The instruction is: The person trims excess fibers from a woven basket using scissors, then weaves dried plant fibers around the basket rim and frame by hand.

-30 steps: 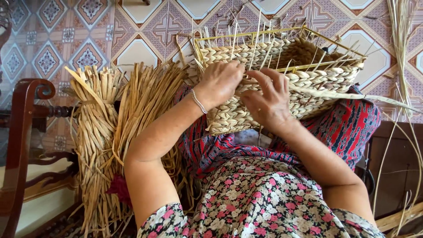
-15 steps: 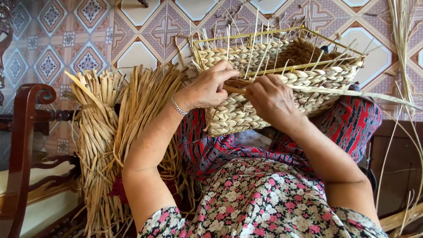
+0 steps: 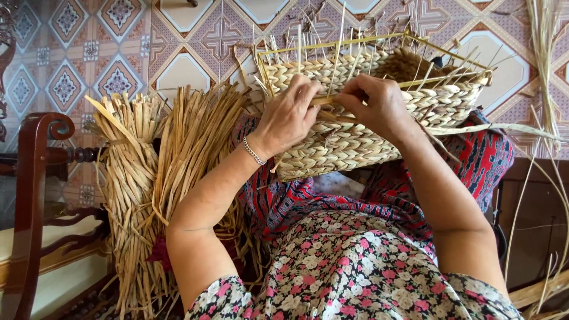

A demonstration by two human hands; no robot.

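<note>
Straw basket (image 3: pixel 355 139), half woven, sits on the person's lap, tipped on its side. Left hand (image 3: pixel 288 115) presses against its wall, fingers curled over a flat strand (image 3: pixel 323 99); right hand (image 3: pixel 374 104) pinches that same strand. Dried straw bundle (image 3: pixel 160 172) lies beside.

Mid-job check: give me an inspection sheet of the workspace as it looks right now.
Surface: basket rests on the person's lap, over patterned red cloth; tiled floor below.
Job's things: half-woven straw basket, loose stakes sticking up along its rim.
Clutter: bundle of dried straw beside the lap; loose strands on the other side.
Grippers: left hand and right hand both grip strands at the basket's near wall.
Cables: nothing seen.
Surroundings: dark wooden chair.
</note>
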